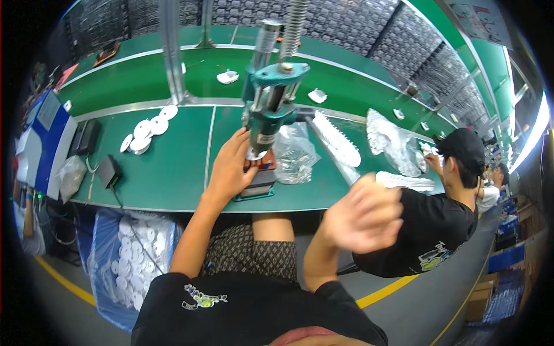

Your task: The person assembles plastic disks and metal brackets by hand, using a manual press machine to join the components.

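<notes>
A teal hand press stands on the green workbench in front of me. Beneath its ram is a small white plastic part, sitting on an orange-and-black fixture. My left hand reaches in from the left side, fingers and thumb closed about the white part at the fixture; the fingertips are partly hidden. Held up at the right, my right hand is blurred, its fingers curled at the near end of the grey press lever. That end of the lever is covered by the hand.
White discs lie on the left of the bench. A clear bag and stacked white parts are right of the press. A blue-lined bin holds many discs below. At the right sits a co-worker.
</notes>
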Demonstrator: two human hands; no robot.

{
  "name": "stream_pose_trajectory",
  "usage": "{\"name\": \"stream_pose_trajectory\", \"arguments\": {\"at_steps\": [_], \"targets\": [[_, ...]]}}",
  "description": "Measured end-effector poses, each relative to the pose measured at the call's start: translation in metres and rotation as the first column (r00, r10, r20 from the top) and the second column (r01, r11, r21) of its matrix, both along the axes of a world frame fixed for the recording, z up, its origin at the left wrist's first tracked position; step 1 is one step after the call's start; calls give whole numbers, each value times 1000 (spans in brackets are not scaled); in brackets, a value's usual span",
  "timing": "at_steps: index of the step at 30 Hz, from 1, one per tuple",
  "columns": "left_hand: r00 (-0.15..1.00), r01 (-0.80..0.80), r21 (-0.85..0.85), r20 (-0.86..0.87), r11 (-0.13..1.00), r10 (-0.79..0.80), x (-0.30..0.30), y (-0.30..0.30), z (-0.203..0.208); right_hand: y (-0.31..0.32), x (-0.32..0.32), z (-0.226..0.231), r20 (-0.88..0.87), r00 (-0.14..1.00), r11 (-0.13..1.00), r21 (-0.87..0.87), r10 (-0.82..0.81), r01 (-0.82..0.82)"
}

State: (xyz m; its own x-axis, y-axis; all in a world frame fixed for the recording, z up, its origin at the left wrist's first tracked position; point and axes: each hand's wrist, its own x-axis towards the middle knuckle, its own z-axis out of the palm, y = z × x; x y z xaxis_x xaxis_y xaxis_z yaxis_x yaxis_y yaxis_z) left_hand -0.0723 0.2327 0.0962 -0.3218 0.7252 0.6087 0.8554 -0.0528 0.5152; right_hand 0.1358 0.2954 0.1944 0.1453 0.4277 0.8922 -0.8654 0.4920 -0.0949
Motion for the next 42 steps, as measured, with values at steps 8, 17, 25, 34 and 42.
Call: {"name": "stream_pose_trajectory", "arguments": {"at_steps": [8,17,25,34,42], "targets": [[988,140,246,-98,959,-119,16,-46,0,21,-26,-17,481,775,912,199,-410,359],[222,323,218,929,921,-298,70,-78,-26,-26,-7,-130,680,300,733,534,-669,422],[630,-733,-15,-392,681,670,-196,-100,-32,139,67,-156,870,409,637,-154,-274,756],[617,-784,-159,-300,600,727,-264,-91,-79,227,116,-167,972,9,579,131,-233,804],[660,-749,-106,-211,654,721,-253,-88,-63,227,107,-173,890,-228,480,411,-395,775]]}}
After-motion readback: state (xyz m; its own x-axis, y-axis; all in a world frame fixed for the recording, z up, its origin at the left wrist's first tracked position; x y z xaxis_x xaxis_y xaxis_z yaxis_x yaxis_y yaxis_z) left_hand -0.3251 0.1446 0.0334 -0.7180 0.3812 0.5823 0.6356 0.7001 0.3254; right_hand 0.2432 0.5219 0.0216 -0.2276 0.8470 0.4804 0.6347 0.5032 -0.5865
